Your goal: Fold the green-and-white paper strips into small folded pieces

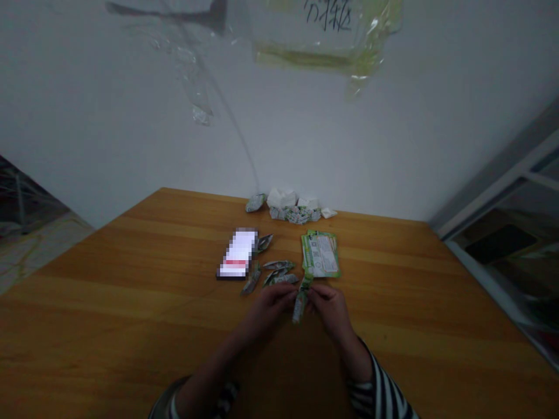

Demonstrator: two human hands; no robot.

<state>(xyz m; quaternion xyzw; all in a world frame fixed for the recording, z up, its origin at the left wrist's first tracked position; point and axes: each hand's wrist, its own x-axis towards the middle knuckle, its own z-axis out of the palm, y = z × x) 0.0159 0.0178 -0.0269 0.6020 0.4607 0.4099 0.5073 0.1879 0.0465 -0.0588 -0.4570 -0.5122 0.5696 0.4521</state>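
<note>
Between my hands is a narrow folded packet (300, 304), printed green and grey, slanting over the table. My left hand (274, 301) pinches it from the left side, fingers closed. From the right, my right hand (331, 305) also pinches it with closed fingertips. Just beyond lie several similar folded packets (279, 273), with another one (251, 279) to their left and one (264, 242) beside the phone. A stack of flat green-and-white packets (321, 255) rests behind my right hand. The fine print is too blurred to read.
A phone (238, 253) with a lit, blurred screen lies left of the packets. Along the wall sit crumpled white tissues (282, 198), a bunch of folded packets (297, 214) and a single packet (255, 202). The wooden table (131, 279) meets the wall; a shelf frame (480, 285) stands right.
</note>
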